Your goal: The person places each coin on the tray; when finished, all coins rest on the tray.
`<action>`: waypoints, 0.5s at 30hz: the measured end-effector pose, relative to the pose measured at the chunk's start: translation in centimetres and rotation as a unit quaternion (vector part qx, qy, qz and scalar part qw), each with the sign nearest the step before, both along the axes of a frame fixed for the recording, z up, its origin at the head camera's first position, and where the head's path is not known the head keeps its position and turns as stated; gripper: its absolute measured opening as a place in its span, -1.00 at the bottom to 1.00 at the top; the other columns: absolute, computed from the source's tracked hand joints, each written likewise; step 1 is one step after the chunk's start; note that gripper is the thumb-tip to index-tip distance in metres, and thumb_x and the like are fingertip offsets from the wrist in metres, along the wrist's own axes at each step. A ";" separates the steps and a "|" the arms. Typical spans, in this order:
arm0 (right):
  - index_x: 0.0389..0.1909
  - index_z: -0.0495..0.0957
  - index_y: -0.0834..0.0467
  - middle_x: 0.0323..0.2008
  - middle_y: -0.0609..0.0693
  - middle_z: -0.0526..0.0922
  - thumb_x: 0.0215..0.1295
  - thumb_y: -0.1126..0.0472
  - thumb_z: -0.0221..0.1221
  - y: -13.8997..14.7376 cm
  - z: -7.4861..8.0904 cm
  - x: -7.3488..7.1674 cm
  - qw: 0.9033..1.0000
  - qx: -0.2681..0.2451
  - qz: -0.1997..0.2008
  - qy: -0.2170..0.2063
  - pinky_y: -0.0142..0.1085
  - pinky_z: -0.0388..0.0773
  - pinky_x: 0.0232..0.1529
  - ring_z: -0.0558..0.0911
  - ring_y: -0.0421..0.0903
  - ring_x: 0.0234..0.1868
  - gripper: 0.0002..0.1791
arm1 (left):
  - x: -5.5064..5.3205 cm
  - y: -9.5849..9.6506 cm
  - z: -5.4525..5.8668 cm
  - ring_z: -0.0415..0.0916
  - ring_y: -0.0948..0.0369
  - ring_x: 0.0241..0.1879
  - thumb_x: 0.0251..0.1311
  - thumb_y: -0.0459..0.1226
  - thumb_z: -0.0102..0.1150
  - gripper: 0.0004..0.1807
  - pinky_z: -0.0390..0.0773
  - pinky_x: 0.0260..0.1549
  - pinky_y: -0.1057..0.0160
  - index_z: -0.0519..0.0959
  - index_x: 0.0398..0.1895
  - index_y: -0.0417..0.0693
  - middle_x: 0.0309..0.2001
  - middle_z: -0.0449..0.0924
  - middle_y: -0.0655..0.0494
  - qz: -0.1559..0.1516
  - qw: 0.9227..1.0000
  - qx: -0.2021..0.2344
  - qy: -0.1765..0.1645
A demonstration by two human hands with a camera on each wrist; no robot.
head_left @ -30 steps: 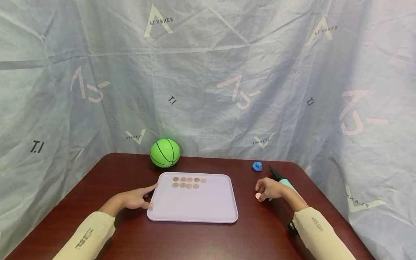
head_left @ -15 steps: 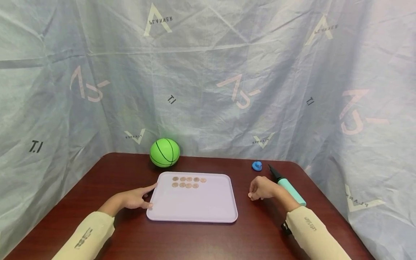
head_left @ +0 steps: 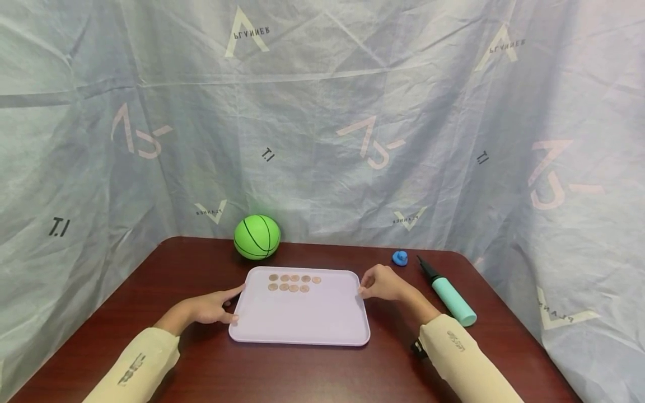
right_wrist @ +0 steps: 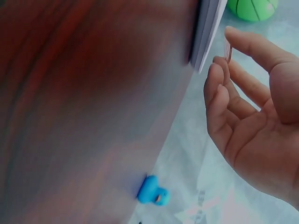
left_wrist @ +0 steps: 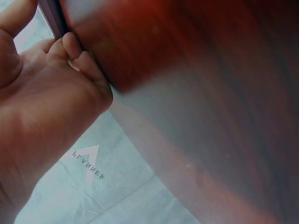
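At the left edge of a pale lilac tray (head_left: 312, 319), my left hand (head_left: 205, 308) touches the rim with index finger and thumb spread apart. The left wrist view shows its lower fingers (left_wrist: 88, 70) bent beside the tray's side. My right hand (head_left: 384, 282) hovers by the tray's right rim, pinching a copper-coloured coin (right_wrist: 227, 50) between thumb and fingertips. That coin can hardly be seen in the head view. Two rows of similar coins (head_left: 294, 288) lie flat on the tray's far half, five-less row nearer me being the shorter.
Behind the tray sits a green ball (head_left: 257, 237) with black lines. A blue rubber duck (head_left: 400, 258) stands at the back right, near a turquoise hand pump (head_left: 454, 302) with a black nozzle. Grey printed cloth (head_left: 322, 184) hangs behind the dark wooden table (head_left: 282, 375).
My right hand has moved left from near the pump to the tray's right rim, carrying the coin. The left hand and the coins on the tray have stayed put.
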State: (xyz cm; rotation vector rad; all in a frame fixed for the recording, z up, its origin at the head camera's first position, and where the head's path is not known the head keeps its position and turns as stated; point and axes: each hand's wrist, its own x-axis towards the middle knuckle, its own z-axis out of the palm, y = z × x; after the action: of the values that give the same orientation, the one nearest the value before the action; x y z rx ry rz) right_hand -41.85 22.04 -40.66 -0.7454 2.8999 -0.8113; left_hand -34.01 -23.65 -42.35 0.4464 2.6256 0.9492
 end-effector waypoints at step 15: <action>-0.55 0.70 0.06 -0.56 -0.20 0.65 -0.01 0.15 0.51 -5.7 -0.6 -0.4 0.997 0.027 0.044 0.055 -0.36 0.51 -0.46 0.53 -0.27 -0.50 -0.84 | 0.0 0.1 0.0 0.16 -0.27 0.38 0.11 -0.18 0.42 0.03 0.13 0.30 -0.29 0.02 0.56 -0.20 0.46 0.09 -0.38 0.002 1.000 0.003 -0.006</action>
State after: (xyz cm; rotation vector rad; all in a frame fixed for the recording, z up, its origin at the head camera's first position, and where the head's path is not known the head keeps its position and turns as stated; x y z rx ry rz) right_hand -42.29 16.35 -41.28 -0.9337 2.9468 -0.7031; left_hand -33.99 -23.59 -42.36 0.4352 2.6159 0.9580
